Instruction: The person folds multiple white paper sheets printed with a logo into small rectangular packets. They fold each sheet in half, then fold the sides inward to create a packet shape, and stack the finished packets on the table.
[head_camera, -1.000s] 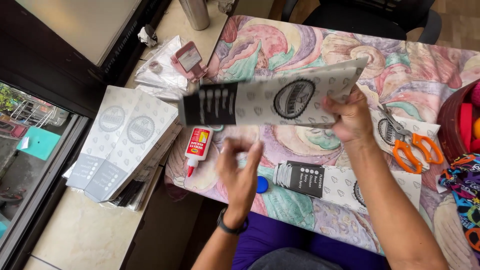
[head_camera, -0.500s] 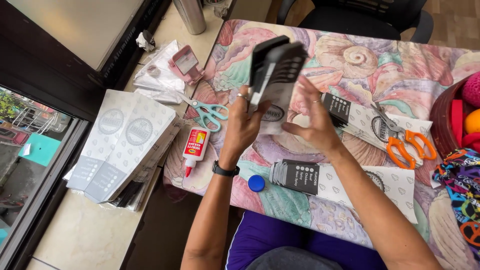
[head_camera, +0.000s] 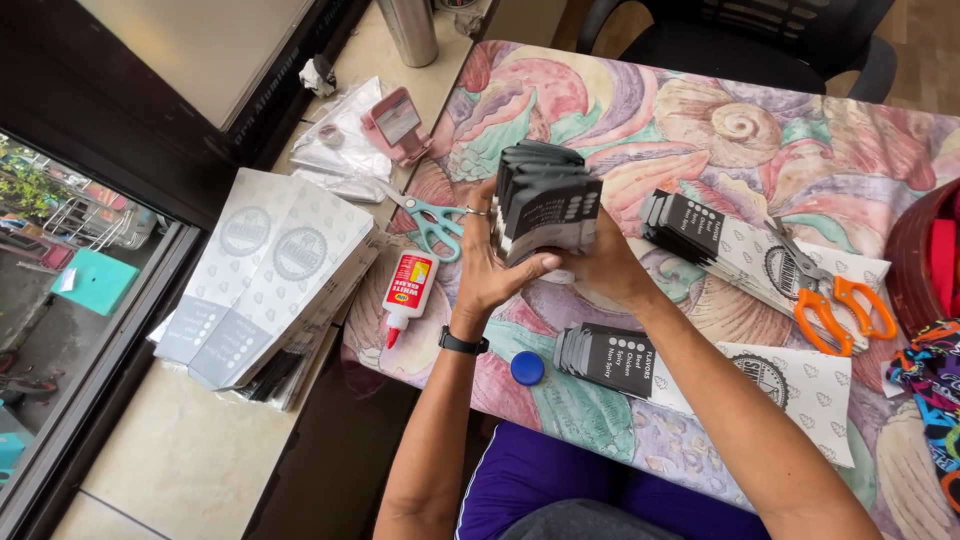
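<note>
- Two hands meet over the table; both grip one stack of folded paper bags, held on end above the shell-patterned cloth.
- Left hand: closed on the stack's left side, thumb at the lower front edge, fingers wrapped up the side. A ring sits on one finger, a black watch on the wrist.
- Right hand: closed on the stack's lower right. Its fingers are mostly hidden behind the bags, so their exact placement cannot be told.
- Bags in hand: dark grey printed ends face the camera, fanned slightly at the top.
- Teal scissors lie just left of the left hand, at the table edge.
- Glue bottle, white with a red label, lies below the scissors, nozzle pointing toward the person.
- Blue cap rests near the left wrist, on the table's near edge.
- Second pile of bags lies flat beside the cap, under the right forearm.
- Third pile lies right of the hands; orange scissors rest on it.
- Larger flat pile sits on the ledge to the left, well apart from the hands.
- Pink holder stands beyond the teal scissors.
</note>
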